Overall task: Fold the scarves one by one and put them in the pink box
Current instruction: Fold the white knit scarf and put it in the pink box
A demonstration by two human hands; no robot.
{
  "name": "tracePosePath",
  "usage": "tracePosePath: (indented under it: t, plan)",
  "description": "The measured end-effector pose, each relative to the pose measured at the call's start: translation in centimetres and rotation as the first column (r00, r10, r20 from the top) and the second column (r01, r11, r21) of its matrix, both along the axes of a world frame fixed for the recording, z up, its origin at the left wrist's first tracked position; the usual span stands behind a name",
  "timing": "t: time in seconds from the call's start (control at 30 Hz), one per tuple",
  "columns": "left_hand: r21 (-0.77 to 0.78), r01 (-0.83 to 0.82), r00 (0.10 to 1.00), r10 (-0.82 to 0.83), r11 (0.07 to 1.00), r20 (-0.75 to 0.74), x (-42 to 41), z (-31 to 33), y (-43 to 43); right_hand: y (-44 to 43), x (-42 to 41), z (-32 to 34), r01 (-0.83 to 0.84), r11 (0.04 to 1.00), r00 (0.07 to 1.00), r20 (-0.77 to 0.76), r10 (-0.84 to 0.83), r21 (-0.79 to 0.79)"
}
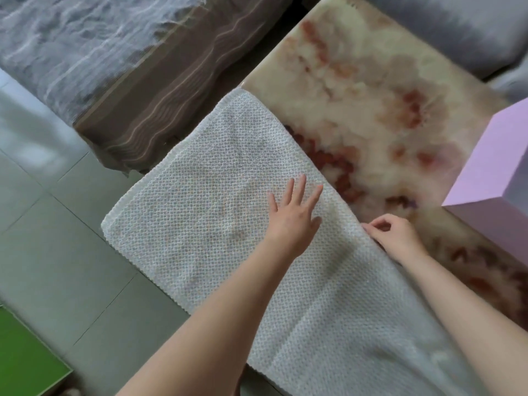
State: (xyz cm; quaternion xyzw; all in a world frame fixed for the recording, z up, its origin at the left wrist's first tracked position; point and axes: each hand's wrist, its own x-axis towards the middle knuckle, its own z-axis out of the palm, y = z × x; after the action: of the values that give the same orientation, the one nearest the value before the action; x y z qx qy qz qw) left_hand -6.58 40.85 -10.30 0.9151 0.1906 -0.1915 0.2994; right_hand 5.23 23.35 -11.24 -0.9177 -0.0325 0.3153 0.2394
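Note:
A white knitted scarf (217, 195) lies spread flat over the marble-patterned table (365, 90), its left part hanging past the table's edge. My left hand (294, 212) rests flat on the scarf's middle with straight, spread fingers. My right hand (394, 235) pinches the scarf's right edge between curled fingers and thumb. The pink box (494, 192) stands at the right edge of the view, close to my right hand; its inside is hidden.
A brown striped cloth (160, 92) and a grey fuzzy one (71, 44) lie on a surface at the upper left. Grey cushions (457, 30) sit at the top right. Tiled floor (57, 224) and a green object (25, 361) show at the left.

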Motion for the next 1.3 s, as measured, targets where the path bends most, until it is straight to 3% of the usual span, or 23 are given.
tracePosePath:
  t: [0.23,0.33,0.47,0.6,0.67,0.77,0.83,1.03,1.17,1.3]
  plan:
    - [0.061,0.101,0.988,-0.093,0.993,-0.123,0.2,-2.0,-0.5,-0.8,-1.0,0.1,-0.230,0.970,0.958,-0.195,0.211,-0.080]
    - [0.061,0.090,0.988,-0.081,0.994,-0.135,0.4,-1.8,-0.7,-1.9,-1.2,-0.3,-0.330,0.938,0.938,-0.151,0.312,-0.108]
    - [0.058,0.048,0.992,-0.041,0.997,-0.120,0.7,-1.6,-0.9,-2.4,0.4,0.5,-0.096,0.987,0.994,0.061,0.088,0.132]
    - [0.063,0.052,0.992,-0.045,0.997,-0.118,0.6,-1.8,-0.7,-2.8,3.4,2.6,0.193,0.956,0.891,0.370,-0.264,0.219]
    - [0.072,0.039,0.991,-0.029,0.997,-0.131,0.9,-1.8,-0.8,-3.0,4.1,2.5,0.167,0.976,0.899,0.386,-0.208,0.139]
    - [0.137,-0.031,0.993,0.046,0.990,-0.112,1.6,-1.3,-1.2,-3.2,4.1,0.6,0.090,0.993,0.977,0.186,-0.102,0.071]
    - [0.177,-0.036,0.995,0.051,0.984,-0.081,2.2,-1.1,-1.1,-3.4,3.9,-0.5,0.058,0.998,0.989,0.134,-0.061,0.020]
    - [0.150,0.119,0.974,-0.085,0.982,-0.211,3.3,-1.8,-0.1,-2.8,3.2,-0.1,0.033,0.999,0.872,0.490,-0.014,-0.031]
    - [0.142,-0.011,0.981,0.038,0.990,-0.189,4.3,-1.7,-0.5,-3.3,2.9,-0.4,0.033,0.999,0.842,0.539,-0.034,0.011]
    - [0.193,-0.055,0.982,0.088,0.980,-0.167,4.7,-0.9,-2.3,-5.9,1.6,-0.9,0.034,0.999,0.889,0.456,-0.044,0.029]
